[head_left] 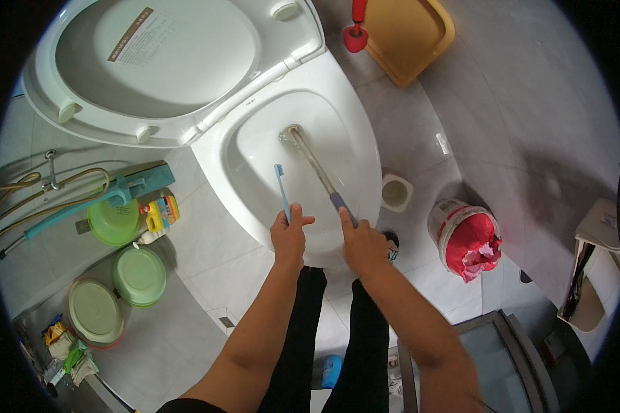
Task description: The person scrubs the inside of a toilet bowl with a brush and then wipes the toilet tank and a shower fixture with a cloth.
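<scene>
My left hand (289, 238) grips a light blue toothbrush (281, 187), bristles up, over the front of a white ceramic toilet bowl (362, 135). In my right hand (366, 245) is the purple-grey grip of a long-handled tool (314, 164), forefinger stretched along it. Its worn, stained shaft slants down into the bowl. The far end reaches the water at the drain (291, 132), where its head cannot be made out. The toilet seat and lid (155, 98) are raised, with a printed label on the lid.
Right of the toilet stand a beige holder cup (397, 193), a red-lined waste bucket (469, 237) and a yellow plastic tray (411, 31). On the left are green basins (139, 276), a yellow bottle (162, 213), a teal mop head (129, 187) and a hose (46, 205).
</scene>
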The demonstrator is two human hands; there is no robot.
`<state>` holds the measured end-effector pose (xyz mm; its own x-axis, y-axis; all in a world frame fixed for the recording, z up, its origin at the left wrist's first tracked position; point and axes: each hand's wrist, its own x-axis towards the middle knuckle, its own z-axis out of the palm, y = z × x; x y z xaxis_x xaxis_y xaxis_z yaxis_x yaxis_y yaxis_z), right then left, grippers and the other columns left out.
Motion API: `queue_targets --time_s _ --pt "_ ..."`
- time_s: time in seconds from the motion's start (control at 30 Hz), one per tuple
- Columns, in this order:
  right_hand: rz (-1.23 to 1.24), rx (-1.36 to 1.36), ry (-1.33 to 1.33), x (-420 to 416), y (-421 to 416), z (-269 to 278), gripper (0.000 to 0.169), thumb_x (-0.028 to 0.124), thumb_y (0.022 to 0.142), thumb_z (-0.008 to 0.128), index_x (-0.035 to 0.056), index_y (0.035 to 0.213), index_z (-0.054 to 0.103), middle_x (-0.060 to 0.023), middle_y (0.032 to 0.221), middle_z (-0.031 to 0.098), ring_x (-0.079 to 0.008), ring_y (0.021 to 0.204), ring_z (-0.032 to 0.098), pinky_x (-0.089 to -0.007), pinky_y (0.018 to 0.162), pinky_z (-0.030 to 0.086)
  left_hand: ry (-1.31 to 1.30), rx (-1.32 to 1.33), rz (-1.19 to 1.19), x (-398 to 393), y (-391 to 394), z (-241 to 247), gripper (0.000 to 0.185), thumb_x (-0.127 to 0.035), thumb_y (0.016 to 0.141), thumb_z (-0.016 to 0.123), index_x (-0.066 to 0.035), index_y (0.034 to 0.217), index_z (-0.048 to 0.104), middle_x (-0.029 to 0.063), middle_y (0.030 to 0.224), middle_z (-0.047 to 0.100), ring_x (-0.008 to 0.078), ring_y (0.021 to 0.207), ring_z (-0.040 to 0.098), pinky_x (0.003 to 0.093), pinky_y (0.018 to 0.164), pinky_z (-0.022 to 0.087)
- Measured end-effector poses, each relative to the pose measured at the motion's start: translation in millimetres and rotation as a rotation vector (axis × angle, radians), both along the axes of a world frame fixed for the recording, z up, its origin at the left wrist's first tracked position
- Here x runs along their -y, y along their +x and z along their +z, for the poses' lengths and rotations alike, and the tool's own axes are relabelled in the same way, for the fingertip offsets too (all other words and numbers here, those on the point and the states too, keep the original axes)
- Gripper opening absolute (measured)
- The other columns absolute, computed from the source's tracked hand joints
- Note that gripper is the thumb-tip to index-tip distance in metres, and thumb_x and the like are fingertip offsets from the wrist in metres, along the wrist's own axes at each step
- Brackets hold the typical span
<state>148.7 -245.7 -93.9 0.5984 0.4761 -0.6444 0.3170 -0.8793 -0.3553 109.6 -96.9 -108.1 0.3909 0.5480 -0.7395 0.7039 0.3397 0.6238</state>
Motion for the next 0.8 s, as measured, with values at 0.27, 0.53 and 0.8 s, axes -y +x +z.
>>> queue_targets --time_s 0.27,0.53,0.8 --pt "-2.188 -1.899 1.348 -50.7 -81.9 -41.2 0.019 0.023 0.088 0.059 0.0122 0.096 0.046 -0.0052 0.071 0.054 -0.0087 0.041 0.042 -0.0201 0.029 0.030 0.101 0.015 0.157 16.8 -6.6 19.9 0.032 -0.033 0.090 0.057 -0.002 0.100 0.055 0.0081 0.071 0.059 0.0043 0.036 0.031 0.0217 0.032 0.023" --pt "-0.301 -0.120 0.187 -19.0 8.0 14.8 0.061 0.007 0.082 0.057 0.0082 0.138 0.035 -0.0192 0.089 0.059 -0.0286 0.076 0.063 -0.0389 0.060 0.051 0.096 0.118 0.245 -10.6 -29.9 24.0 0.028 -0.028 0.090 0.057 -0.002 0.101 0.057 0.0048 0.065 0.053 0.0042 0.036 0.030 0.0205 0.033 0.022" --pt "0.168 -0.019 -0.049 41.3 13.2 117.0 0.055 0.007 0.085 0.052 0.0049 0.137 0.034 -0.0233 0.092 0.057 -0.0354 0.077 0.064 -0.0415 0.062 0.053 -0.054 -0.002 0.017 30.5 -25.6 33.3 0.040 -0.039 0.089 0.056 -0.002 0.103 0.057 0.0080 0.082 0.065 0.0091 0.064 0.048 0.0245 0.062 0.039"
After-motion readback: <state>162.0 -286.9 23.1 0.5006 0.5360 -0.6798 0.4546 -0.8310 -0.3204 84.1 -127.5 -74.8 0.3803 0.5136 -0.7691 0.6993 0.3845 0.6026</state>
